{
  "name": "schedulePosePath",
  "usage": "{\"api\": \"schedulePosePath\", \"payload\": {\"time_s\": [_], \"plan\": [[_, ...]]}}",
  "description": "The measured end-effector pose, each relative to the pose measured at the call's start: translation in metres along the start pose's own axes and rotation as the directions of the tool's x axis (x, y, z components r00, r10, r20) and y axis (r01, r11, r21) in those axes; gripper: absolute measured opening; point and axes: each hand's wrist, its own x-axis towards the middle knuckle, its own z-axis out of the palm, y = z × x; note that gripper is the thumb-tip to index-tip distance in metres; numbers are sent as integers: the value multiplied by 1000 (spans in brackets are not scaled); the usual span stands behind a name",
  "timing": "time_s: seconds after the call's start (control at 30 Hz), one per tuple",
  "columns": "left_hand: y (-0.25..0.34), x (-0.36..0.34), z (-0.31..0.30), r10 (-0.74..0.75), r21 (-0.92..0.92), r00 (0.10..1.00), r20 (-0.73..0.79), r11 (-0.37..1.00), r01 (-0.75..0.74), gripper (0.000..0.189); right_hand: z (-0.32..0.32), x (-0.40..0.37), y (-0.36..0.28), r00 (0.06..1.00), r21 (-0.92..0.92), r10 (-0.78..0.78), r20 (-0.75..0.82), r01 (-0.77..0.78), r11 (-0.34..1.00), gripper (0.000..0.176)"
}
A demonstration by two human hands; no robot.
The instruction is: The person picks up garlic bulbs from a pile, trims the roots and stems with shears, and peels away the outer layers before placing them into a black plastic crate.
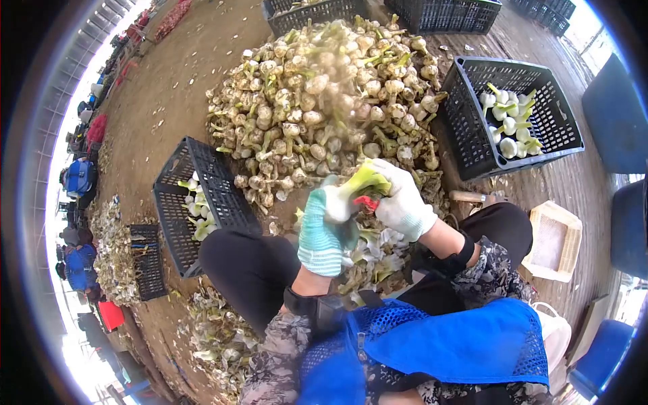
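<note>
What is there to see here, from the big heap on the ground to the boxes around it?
garlic heap: one, dirty beige with green stalks, on the ground ahead
left crate: one, black, beside the left knee, white bulbs inside
right crate: one, black, right of the heap, white bulbs inside
far crates: two, black, top edge
tray: one, cream, ground at right
trimmings: pale scatter between the knees
people: several, blue clothes, far left
held bulb: one, white, green stalk
left hand: teal-and-white glove, grips the bulb
right hand: white glove, on the stalk
</note>
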Motion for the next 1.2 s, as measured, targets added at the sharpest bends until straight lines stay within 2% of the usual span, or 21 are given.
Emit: {"api": "schedulePosePath", "payload": {"time_s": [0.1, 0.2, 0.23, 0.27, 0.33, 0.4, 0.43, 0.47, 0.5, 0.57, 0.6, 0.73, 0.8, 0.87, 0.9, 0.93, 0.97, 1.0, 1.1, 1.13, 1.2], "plan": [[2, 12, -19, -8, 208, 1000, -30, 978, 14, 44, -13, -2, 9, 955, 332, 213, 206, -273, 903, 19], [-14, 9, -16, 148, 452, 989, 26, 881, -144, 52, -22, 6, -8, 954, -344, 72, 292, 34, 938, 19], [-18, 7, -16, 191, 526, 980, 51, 829, -189, 57, -14, 1, 2, 994, -33, 91, 62, -89, 995, 19], [-21, 10, -25, 316, 599, 934, 165, 720, -349, 63, -20, -1, 5, 986, -271, -93, 135, 127, 954, 21], [-9, 3, -26, 274, 668, 934, 228, 654, -355, 68, -15, -6, 8, 993, -349, -101, 53, 113, 930, 18], [-4, -3, -31, 84, 468, 968, 235, 864, -188, 66, -35, -2, -4, 953, -268, 83, 290, -2, 963, 17], [0, -4, -33, -12, 356, 966, 260, 931, -84, 65, -42, -6, 19, 948, 288, 118, 294, -205, 935, 21], [7, 15, -42, -233, 213, 731, 641, 969, 122, 55, -41, -11, 22, 949, 479, 162, 272, -279, 832, 20], [0, 24, -43, -199, 130, 718, 667, 980, 151, 52, -37, -14, 22, 951, 563, 227, 211, -308, 767, 19], [4, 15, -22, -138, 110, 889, 436, 989, 100, 52, -31, -14, 22, 936, 625, 318, 152, -340, 702, 18], [13, 0, -9, -71, 194, 988, 140, 980, 43, 55, -29, -13, 20, 924, 639, 355, 141, -359, 681, 18], [-5, 3, -33, 278, 516, 927, 253, 771, -372, 61, -19, -12, 8, 898, 572, 421, 123, -411, 709, 19], [7, -5, -28, 75, 485, 979, 189, 860, -160, 65, -38, 5, 8, 883, 605, 451, -127, -292, 741, 20], [6, -4, -31, 15, 279, 961, 277, 956, -95, 67, -60, 25, 33, 871, 370, 360, -334, -230, 900, 13], [6, -2, -30, 37, 293, 961, 275, 949, -120, 67, -66, 15, 43, 985, -230, 172, -23, -173, 958, 19], [5, 0, -29, 61, 305, 961, 268, 941, -145, 68, -56, 8, 27, 919, -690, 171, 354, 134, 711, 31], [4, 1, -29, 88, 316, 962, 258, 933, -170, 68, -36, 6, 18, 707, -768, 558, 435, -31, 639, 56], [4, 1, -30, 95, 361, 969, 229, 916, -175, 69, -35, -10, 43, 623, -796, 640, 449, -47, 603, 62], [6, -1, -38, 93, 503, 981, 172, 848, -168, 68, -36, -3, 19, 882, -602, 373, 288, -136, 787, 57], [5, 2, -42, 96, 564, 982, 160, 808, -171, 67, -42, 0, 26, 948, -476, 122, 292, 34, 879, 52], [1, 10, -49, 111, 676, 984, 140, 715, -177, 66, -28, 9, -13, 957, -388, 5, 290, 113, 915, 46]]}}
